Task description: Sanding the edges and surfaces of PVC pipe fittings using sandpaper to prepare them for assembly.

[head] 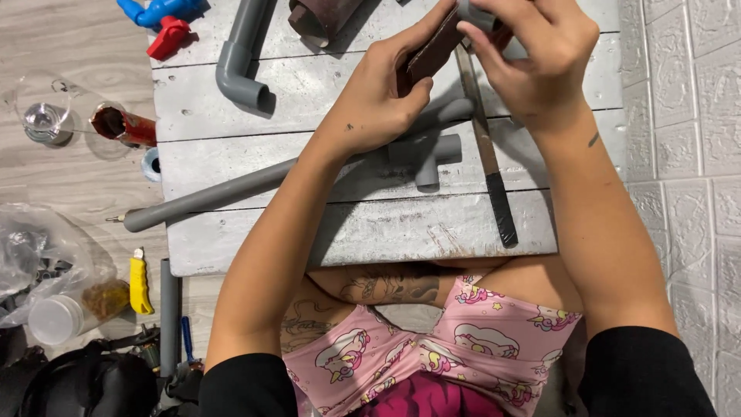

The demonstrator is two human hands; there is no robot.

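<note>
My left hand (382,100) pinches a dark brown strip of sandpaper (436,48) against a short grey pipe piece (477,14), which my right hand (532,58) grips from the other side, above a grey painted wooden board (370,232). Under my hands lies a long grey pipe (208,197) ending in a grey tee fitting (428,154). A hacksaw blade with a black taped handle (488,154) lies beside the fitting.
A grey elbow pipe (241,62), a blue valve with red handle (166,23) and a roll of brown sandpaper (320,15) lie at the board's far edge. On the floor to the left: a red can (123,125), a glass (45,120), a yellow cutter (140,284), plastic bags.
</note>
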